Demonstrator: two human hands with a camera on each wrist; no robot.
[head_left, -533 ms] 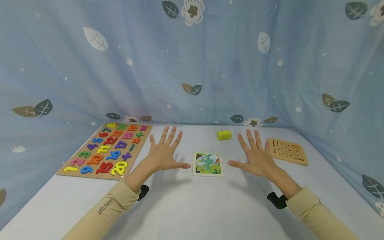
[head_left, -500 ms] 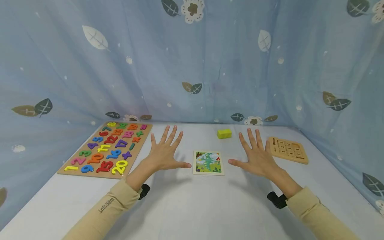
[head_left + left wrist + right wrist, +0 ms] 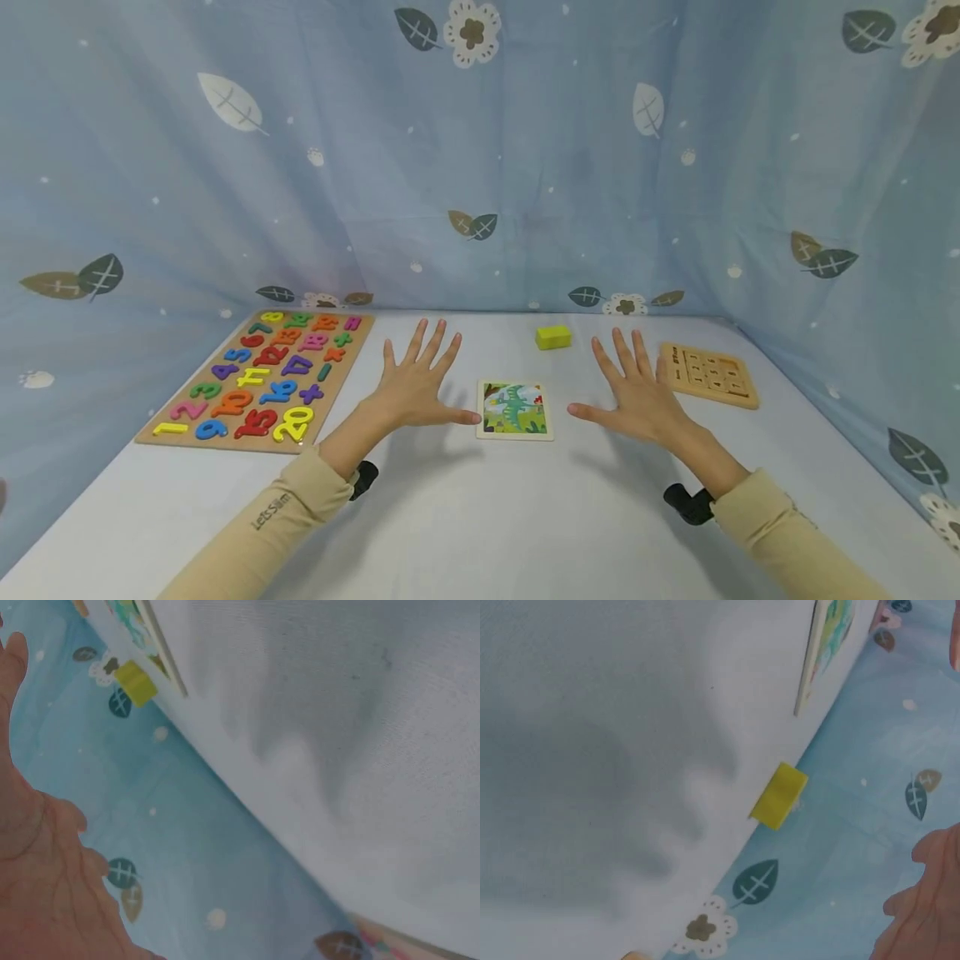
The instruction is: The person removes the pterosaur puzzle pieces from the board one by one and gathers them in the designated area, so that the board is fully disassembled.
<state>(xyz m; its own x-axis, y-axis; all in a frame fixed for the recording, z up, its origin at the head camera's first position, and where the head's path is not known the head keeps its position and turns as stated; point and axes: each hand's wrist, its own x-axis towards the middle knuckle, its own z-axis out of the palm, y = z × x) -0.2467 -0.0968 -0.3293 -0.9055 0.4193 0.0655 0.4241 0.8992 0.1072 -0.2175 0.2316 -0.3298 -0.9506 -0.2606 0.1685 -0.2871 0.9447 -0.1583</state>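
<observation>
My left hand (image 3: pixel 414 390) hovers above the table with its fingers spread and holds nothing. The right hand (image 3: pixel 637 396) mirrors it on the other side, fingers also spread and nothing in them. Between the two thumbs lies a small square dinosaur picture puzzle (image 3: pixel 514 411) in a pale frame; the left thumb tip overlaps its left edge in the head view. In the left wrist view, the palm (image 3: pixel 45 877) fills the left side. Part of the right palm (image 3: pixel 930 900) shows at the lower right of the right wrist view.
A board of colourful numbers (image 3: pixel 255 379) lies at the left, close to the left forearm. Behind the puzzle stands a yellow-green block (image 3: pixel 553 337). A wooden number board (image 3: pixel 708 375) lies beyond the right hand. A blue patterned curtain (image 3: pixel 405 167) borders the table (image 3: pixel 495 517).
The head view has shifted slightly, so the boards, block and puzzle appear a little further left. Both hands stay spread in nearly the same place.
</observation>
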